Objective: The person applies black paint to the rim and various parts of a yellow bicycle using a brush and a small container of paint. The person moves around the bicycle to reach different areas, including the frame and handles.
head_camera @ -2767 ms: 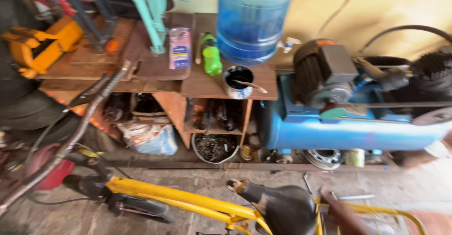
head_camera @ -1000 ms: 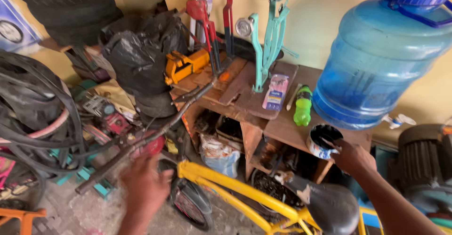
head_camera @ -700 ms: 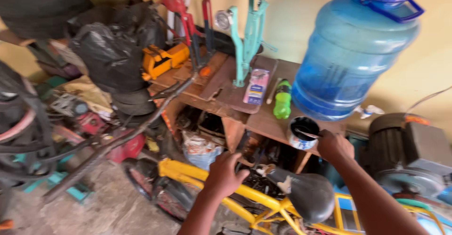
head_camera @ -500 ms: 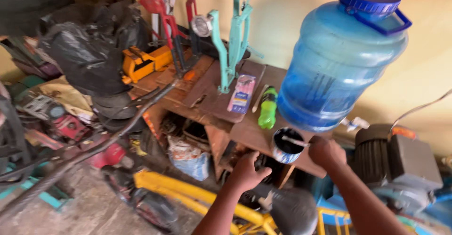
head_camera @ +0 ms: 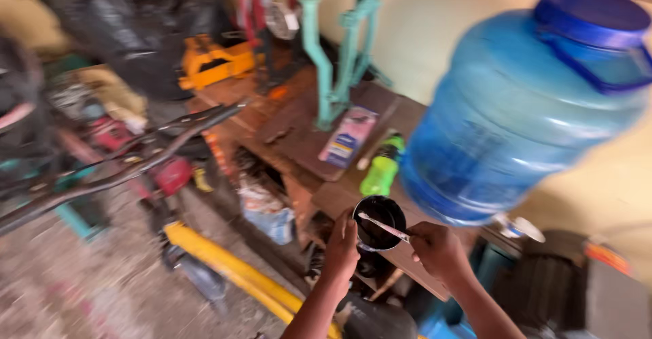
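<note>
**Black tin gripped from both sides at the bench edge**

Black and round, the small open tin (head_camera: 379,222) sits at the front edge of the cluttered brown wooden workbench (head_camera: 299,118), and both hands are on it. The left hand (head_camera: 341,247) presses against the tin's left side, fingers wrapped around its wall. The right hand (head_camera: 438,249) comes in from the right, fingers pinched together on a thin pale stick (head_camera: 384,227) that lies across the tin's mouth.

Just behind the tin lies a green plastic bottle (head_camera: 380,169) on its side, and beside that a flat pink and blue packet (head_camera: 348,135). Looming to the right, 1 big translucent blue water jug (head_camera: 523,115) with a darker blue cap stands on the bench. Further back, a teal metal stand (head_camera: 343,54) rises upright, with an orange tool (head_camera: 214,61) near the far end. Below the bench, a yellow bicycle frame tube (head_camera: 234,271) slants across the floor. The view is blurred, so finer details are hard to tell.
</note>
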